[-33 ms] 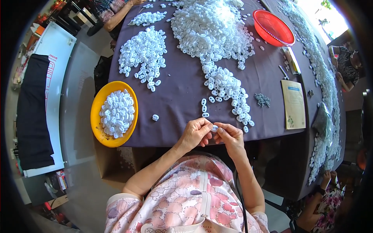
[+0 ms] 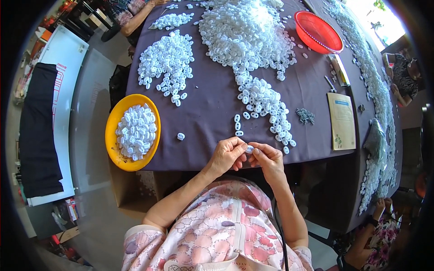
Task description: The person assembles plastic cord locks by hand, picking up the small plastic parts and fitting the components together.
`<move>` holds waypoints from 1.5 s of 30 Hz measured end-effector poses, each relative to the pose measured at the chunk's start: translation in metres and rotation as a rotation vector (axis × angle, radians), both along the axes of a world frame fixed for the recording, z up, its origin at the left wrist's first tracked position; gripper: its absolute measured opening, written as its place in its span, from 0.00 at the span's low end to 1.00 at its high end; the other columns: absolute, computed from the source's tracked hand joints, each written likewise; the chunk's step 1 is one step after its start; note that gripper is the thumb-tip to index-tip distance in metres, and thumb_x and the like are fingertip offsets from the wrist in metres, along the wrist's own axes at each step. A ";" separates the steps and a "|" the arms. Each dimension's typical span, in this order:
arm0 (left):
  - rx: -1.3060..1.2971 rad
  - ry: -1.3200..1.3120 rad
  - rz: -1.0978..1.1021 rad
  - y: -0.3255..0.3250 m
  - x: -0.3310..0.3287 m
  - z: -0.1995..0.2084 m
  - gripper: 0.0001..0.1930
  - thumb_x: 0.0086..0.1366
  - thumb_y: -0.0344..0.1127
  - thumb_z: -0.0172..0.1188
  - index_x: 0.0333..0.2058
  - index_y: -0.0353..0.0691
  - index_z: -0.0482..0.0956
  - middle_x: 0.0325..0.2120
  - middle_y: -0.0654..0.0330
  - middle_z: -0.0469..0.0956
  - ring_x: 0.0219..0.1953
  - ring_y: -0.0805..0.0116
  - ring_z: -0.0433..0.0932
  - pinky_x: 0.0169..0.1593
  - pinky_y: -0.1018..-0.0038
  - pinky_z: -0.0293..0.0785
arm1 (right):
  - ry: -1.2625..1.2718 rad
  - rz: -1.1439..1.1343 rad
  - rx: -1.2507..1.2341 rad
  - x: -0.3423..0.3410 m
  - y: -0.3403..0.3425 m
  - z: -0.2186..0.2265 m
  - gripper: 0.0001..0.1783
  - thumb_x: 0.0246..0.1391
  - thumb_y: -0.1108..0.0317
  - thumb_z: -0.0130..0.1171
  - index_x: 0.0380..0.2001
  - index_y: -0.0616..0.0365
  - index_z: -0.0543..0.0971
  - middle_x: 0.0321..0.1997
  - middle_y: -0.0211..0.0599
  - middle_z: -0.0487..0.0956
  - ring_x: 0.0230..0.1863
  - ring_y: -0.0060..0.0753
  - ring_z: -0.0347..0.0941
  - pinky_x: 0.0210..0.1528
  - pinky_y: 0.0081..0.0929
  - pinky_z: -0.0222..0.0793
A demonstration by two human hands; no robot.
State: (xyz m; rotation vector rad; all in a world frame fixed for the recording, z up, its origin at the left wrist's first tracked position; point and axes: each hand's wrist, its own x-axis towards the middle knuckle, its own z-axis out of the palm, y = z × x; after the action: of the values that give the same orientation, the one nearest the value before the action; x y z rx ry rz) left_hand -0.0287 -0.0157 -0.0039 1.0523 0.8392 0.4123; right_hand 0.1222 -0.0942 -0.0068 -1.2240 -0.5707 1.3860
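Observation:
At the table's front edge, my left hand (image 2: pixel 228 154) and my right hand (image 2: pixel 267 161) meet, both closed in a pinch. Between their fingertips is a small white oval plastic piece (image 2: pixel 249 149), partly covered by the fingers. Just beyond them, several matching pieces (image 2: pixel 237 126) with dark holes stand in a short row. A loose trail of the same pieces (image 2: pixel 266 100) runs back to the big heap (image 2: pixel 242 36). One single piece (image 2: pixel 181 136) lies left of my hands, near a yellow bowl (image 2: pixel 156 118) filled with more of them.
Two smaller heaps (image 2: pixel 166 63) (image 2: pixel 172 21) sit at the far left. To the right are a small grey-green pile (image 2: pixel 305 116), a brown booklet (image 2: pixel 342 124), a box (image 2: pixel 338 70) and a red basket (image 2: pixel 316 34). Other people's hands (image 2: pixel 382 207) show around the tables.

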 end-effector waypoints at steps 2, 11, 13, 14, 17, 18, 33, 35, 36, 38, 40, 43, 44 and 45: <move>-0.008 -0.011 0.017 -0.001 -0.001 -0.001 0.11 0.67 0.39 0.52 0.32 0.37 0.74 0.18 0.64 0.74 0.14 0.80 0.71 0.16 0.84 0.68 | 0.007 0.001 -0.003 -0.001 0.000 -0.002 0.11 0.57 0.72 0.54 0.42 0.65 0.78 0.28 0.31 0.79 0.27 0.17 0.74 0.28 0.15 0.72; -0.091 -0.052 0.069 -0.003 0.000 -0.009 0.12 0.67 0.40 0.52 0.35 0.36 0.75 0.21 0.63 0.76 0.17 0.79 0.73 0.19 0.83 0.71 | -0.007 -0.004 -0.022 -0.001 0.004 -0.006 0.10 0.57 0.72 0.55 0.41 0.64 0.79 0.26 0.29 0.78 0.25 0.15 0.72 0.28 0.14 0.70; -0.141 -0.046 0.068 -0.004 0.001 -0.009 0.12 0.67 0.38 0.52 0.37 0.34 0.75 0.23 0.62 0.76 0.18 0.78 0.74 0.20 0.82 0.73 | -0.056 -0.011 -0.036 -0.001 0.004 -0.009 0.09 0.56 0.72 0.57 0.39 0.63 0.79 0.24 0.28 0.78 0.23 0.14 0.72 0.26 0.12 0.69; -0.128 -0.045 0.066 -0.005 0.000 -0.010 0.11 0.67 0.38 0.52 0.37 0.34 0.75 0.23 0.62 0.76 0.19 0.78 0.74 0.20 0.83 0.72 | -0.063 -0.021 -0.039 -0.002 0.005 -0.010 0.09 0.55 0.72 0.57 0.38 0.63 0.79 0.24 0.28 0.78 0.23 0.14 0.72 0.25 0.12 0.69; -0.085 -0.004 0.066 -0.005 -0.003 -0.008 0.09 0.66 0.35 0.53 0.36 0.34 0.75 0.23 0.61 0.76 0.18 0.79 0.74 0.19 0.83 0.71 | -0.116 0.008 -0.017 -0.007 0.006 -0.008 0.08 0.55 0.74 0.56 0.38 0.63 0.79 0.25 0.28 0.78 0.24 0.14 0.72 0.25 0.12 0.68; -0.079 0.021 0.071 -0.004 -0.007 -0.008 0.09 0.65 0.35 0.54 0.35 0.34 0.76 0.22 0.61 0.76 0.17 0.79 0.73 0.19 0.83 0.71 | -0.160 0.043 -0.019 -0.007 0.005 -0.007 0.08 0.55 0.74 0.56 0.38 0.63 0.79 0.26 0.28 0.79 0.25 0.14 0.72 0.25 0.12 0.68; 0.284 0.543 0.351 0.036 -0.086 0.006 0.06 0.62 0.31 0.55 0.30 0.34 0.75 0.15 0.62 0.73 0.12 0.80 0.69 0.13 0.84 0.64 | -1.284 -0.409 0.071 0.131 0.002 -0.006 0.04 0.49 0.76 0.59 0.31 0.62 0.78 0.25 0.37 0.75 0.23 0.27 0.71 0.26 0.23 0.66; 0.339 0.577 0.383 0.035 -0.084 0.008 0.05 0.62 0.30 0.55 0.31 0.34 0.75 0.15 0.63 0.73 0.12 0.81 0.69 0.14 0.84 0.64 | -1.323 -0.411 0.092 0.136 0.009 -0.008 0.04 0.50 0.74 0.60 0.31 0.62 0.79 0.24 0.34 0.76 0.22 0.23 0.70 0.25 0.20 0.65; 0.392 0.573 0.390 0.034 -0.083 0.007 0.05 0.62 0.30 0.55 0.31 0.34 0.74 0.15 0.63 0.73 0.13 0.82 0.68 0.15 0.84 0.64 | -1.323 -0.412 0.092 0.137 0.009 -0.012 0.04 0.50 0.74 0.60 0.31 0.62 0.79 0.24 0.34 0.76 0.22 0.23 0.70 0.25 0.20 0.65; 0.443 0.574 0.408 0.031 -0.084 0.002 0.05 0.63 0.29 0.55 0.31 0.34 0.74 0.15 0.63 0.72 0.13 0.82 0.68 0.16 0.84 0.64 | -0.632 -0.497 0.024 0.132 0.014 -0.012 0.04 0.52 0.75 0.59 0.33 0.62 0.80 0.23 0.27 0.75 0.19 0.17 0.66 0.22 0.15 0.61; 0.619 0.532 0.445 0.029 -0.081 -0.002 0.04 0.63 0.29 0.55 0.31 0.34 0.74 0.15 0.65 0.72 0.14 0.82 0.67 0.18 0.84 0.63 | -0.405 -0.482 0.053 0.125 0.010 -0.005 0.06 0.54 0.73 0.59 0.34 0.63 0.79 0.23 0.26 0.75 0.18 0.15 0.66 0.21 0.13 0.60; 0.384 0.436 0.354 0.019 -0.062 0.014 0.04 0.63 0.30 0.55 0.31 0.36 0.75 0.16 0.66 0.72 0.17 0.83 0.69 0.19 0.84 0.64 | -0.256 -0.445 0.067 0.106 0.009 0.000 0.07 0.54 0.73 0.59 0.36 0.63 0.79 0.25 0.29 0.76 0.19 0.16 0.67 0.22 0.13 0.61; 0.368 0.300 0.373 0.014 -0.051 0.011 0.04 0.63 0.32 0.55 0.31 0.40 0.76 0.16 0.66 0.72 0.13 0.85 0.65 0.15 0.87 0.57 | -0.221 -0.430 0.060 0.097 0.012 0.004 0.08 0.54 0.72 0.59 0.37 0.63 0.78 0.25 0.29 0.77 0.19 0.16 0.67 0.22 0.13 0.61; 0.294 0.255 0.319 0.008 -0.040 0.015 0.04 0.63 0.32 0.55 0.31 0.40 0.76 0.16 0.66 0.72 0.13 0.85 0.65 0.14 0.87 0.58 | -0.177 -0.418 0.058 0.087 0.014 0.009 0.09 0.52 0.73 0.61 0.37 0.63 0.78 0.24 0.26 0.76 0.19 0.13 0.66 0.21 0.13 0.61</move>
State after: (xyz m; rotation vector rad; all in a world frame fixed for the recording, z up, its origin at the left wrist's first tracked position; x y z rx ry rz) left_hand -0.0683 -0.0074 0.0108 1.2633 1.2070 0.6960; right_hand 0.2096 -0.0805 0.0025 -1.3368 -0.4407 0.9118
